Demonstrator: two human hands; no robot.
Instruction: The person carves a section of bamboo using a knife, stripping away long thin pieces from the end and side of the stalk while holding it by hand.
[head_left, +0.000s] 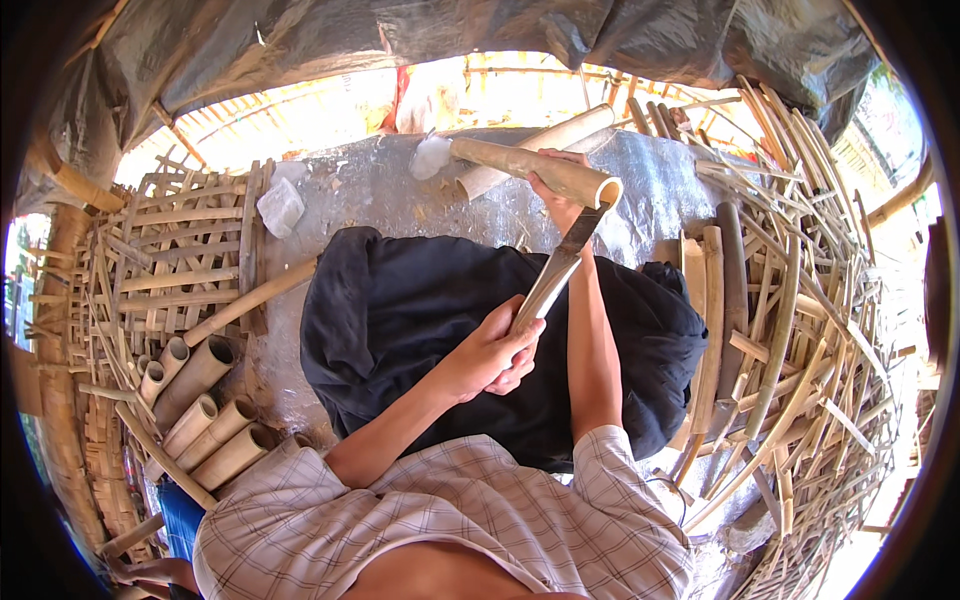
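1. So the main thing here is a bamboo tube [530,172], up in the air past the black cloth [430,310] in the person's lap, slanting with its open end toward the person.
2. Right hand [562,195] is wrapped around that tube from the far side. Some fingers are hidden behind it, so can't tell how each one sits.
3. Left hand [490,350] has its fingers curled tight around the handle end of a long knife [562,262]. The blade points up and away, tip right at the tube's open end, looks like it's touching.
4. Just behind, a second bamboo tube [588,125] lies on the grey surface [350,180], with a white lump [432,157] near it.
5. Further out: cut tubes [222,435] bunched on the left, a big heap of bamboo sticks [800,330] on the right, dark plastic sheet [450,28] overhead.
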